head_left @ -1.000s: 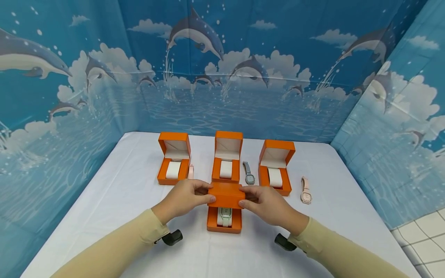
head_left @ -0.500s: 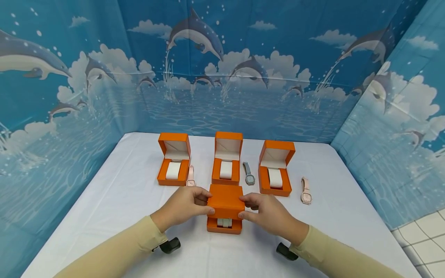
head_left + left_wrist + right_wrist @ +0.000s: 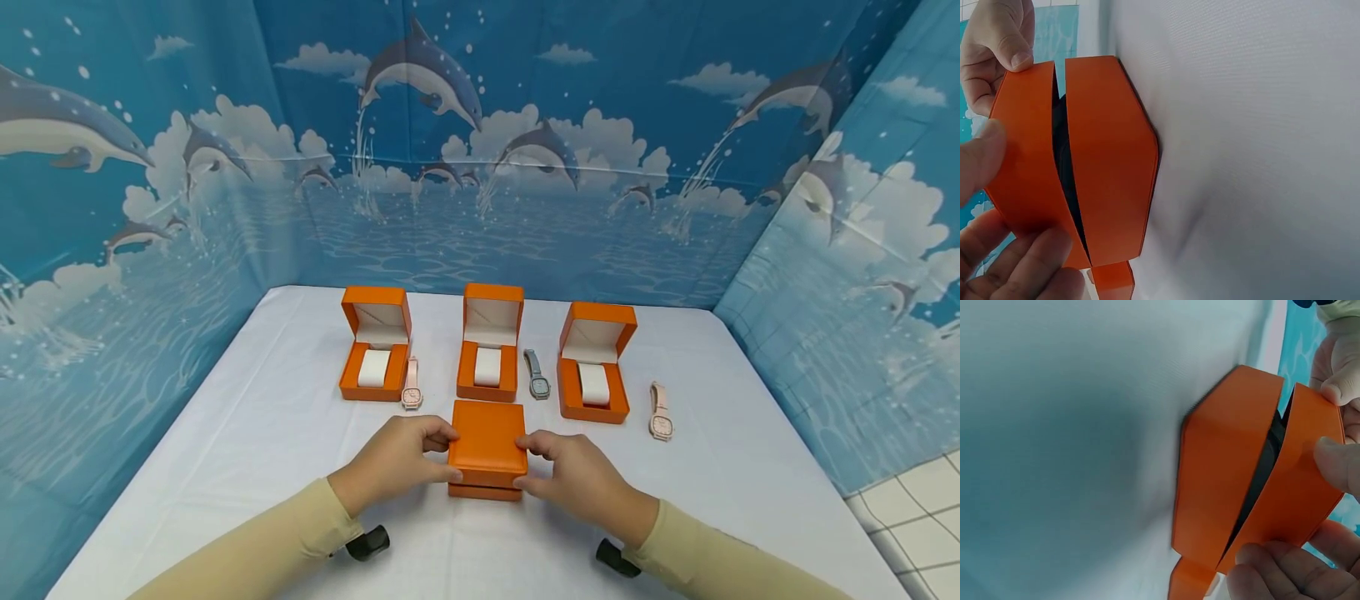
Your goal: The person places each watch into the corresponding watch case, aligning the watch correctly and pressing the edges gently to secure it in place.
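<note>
On white cloth [image 3: 247, 425], front box [image 3: 488, 437], dolphin backdrop [image 3: 480, 242]

Orange boxes [image 3: 487, 435], watches [image 3: 660, 422] on white cloth [image 3: 240, 442]

I have the box [image 3: 1225, 469] on the white worktop [image 3: 1066, 456], its lid [image 3: 1310, 472] not fully down: a dark slit [image 3: 1260, 473] parts lid from base, wide at one end of the box and thinning to almost nothing at the other. I see the right hand [image 3: 1297, 569] pinching the lid, thumb against the box's side, fingertips by the slit's thin end. The left hand [image 3: 1342, 372] has its thumb on the lid at the box's wide-slit end. Just past the box's thin-slit end I catch part of a second box [image 3: 1190, 580], also orange.
</note>
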A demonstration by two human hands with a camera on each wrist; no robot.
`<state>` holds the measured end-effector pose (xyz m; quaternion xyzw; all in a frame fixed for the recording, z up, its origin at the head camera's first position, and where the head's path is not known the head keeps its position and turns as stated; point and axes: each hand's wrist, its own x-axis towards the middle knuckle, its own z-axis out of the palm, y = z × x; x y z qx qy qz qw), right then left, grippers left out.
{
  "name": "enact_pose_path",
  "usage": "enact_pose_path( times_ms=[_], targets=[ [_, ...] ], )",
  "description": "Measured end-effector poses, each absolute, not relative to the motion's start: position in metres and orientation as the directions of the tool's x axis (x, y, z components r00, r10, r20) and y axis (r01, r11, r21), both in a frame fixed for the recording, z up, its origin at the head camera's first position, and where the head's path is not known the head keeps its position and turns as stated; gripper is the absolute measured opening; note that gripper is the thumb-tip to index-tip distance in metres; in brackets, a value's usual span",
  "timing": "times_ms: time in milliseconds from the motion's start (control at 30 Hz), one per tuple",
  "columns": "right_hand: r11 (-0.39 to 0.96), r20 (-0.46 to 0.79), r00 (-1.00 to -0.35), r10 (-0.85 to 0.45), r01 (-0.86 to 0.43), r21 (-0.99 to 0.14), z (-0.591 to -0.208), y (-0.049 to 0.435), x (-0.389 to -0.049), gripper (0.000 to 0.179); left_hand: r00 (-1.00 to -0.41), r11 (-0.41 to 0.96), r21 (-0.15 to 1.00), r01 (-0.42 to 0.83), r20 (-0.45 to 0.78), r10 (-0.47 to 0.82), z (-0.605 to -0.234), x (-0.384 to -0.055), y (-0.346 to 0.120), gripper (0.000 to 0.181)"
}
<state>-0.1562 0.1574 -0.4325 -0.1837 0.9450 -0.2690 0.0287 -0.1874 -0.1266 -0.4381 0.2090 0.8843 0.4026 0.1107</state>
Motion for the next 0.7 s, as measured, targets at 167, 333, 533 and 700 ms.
enact_pose_path(
  times_ms=[167,333,533,700],
  targets=[
    [0.806,0.040,-0.932,-0.360,-0.332,-0.489,-0.4356,0.1538,-0.1546,0.047,-0.885,0.627,0.709,0.322,-0.010,0.466,-0.4396,-0.1868,-0.1234,0.044],
    [0.819,0.016,-0.941,-0.338,-0.302,-0.487,-0.4347,0.1515,-0.1539,0.048,-0.882,0.645,0.686,0.338,-0.008,0.471,-0.4395,-0.1869,-0.1224,0.043],
    [0.826,0.001,-0.945,-0.328,-0.287,-0.485,-0.4333,0.1509,-0.1536,0.048,-0.879,0.659,0.667,0.348,-0.012,0.476,-0.4399,-0.1880,-0.1220,0.044],
    [0.832,-0.020,-0.945,-0.328,-0.279,-0.479,-0.4321,0.1506,-0.1532,0.050,-0.878,0.672,0.648,0.359,-0.011,0.479,-0.4399,-0.1890,-0.1219,0.044]
  ],
)
